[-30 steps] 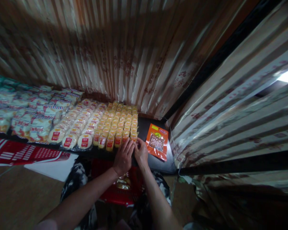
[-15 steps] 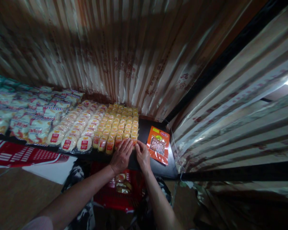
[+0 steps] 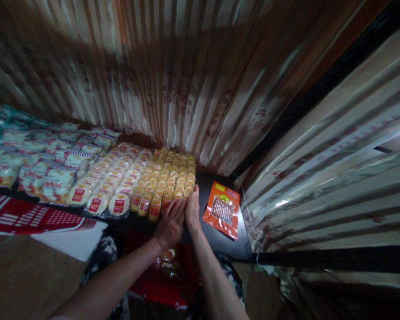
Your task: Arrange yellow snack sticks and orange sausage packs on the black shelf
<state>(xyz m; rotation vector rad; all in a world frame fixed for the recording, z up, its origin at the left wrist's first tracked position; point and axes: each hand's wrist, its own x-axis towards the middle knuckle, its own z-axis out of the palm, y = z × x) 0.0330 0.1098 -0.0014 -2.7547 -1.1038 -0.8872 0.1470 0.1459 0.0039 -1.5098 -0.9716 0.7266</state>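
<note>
Rows of small yellow snack packets (image 3: 168,178) lie on a dark shelf (image 3: 216,240). My left hand (image 3: 169,224) rests flat, fingers stretched, on the front end of the rightmost yellow rows. My right hand (image 3: 192,209) stands on edge with straight fingers, pressed against the right side of the last row. Neither hand holds anything. An orange packet (image 3: 222,209) lies flat on the shelf just right of my right hand.
Round white packets with red labels (image 3: 100,191) and larger pale bags (image 3: 30,164) fill the shelf to the left. Striped curtains (image 3: 186,80) hang behind and to the right. A red bag (image 3: 173,275) sits between my knees, and a red-and-white sheet (image 3: 36,218) lies on the floor.
My right hand has moved from the front of the last yellow row to its right side, fingers now straightened along it. My left hand stays spread at the front ends. The view shifted slightly.
</note>
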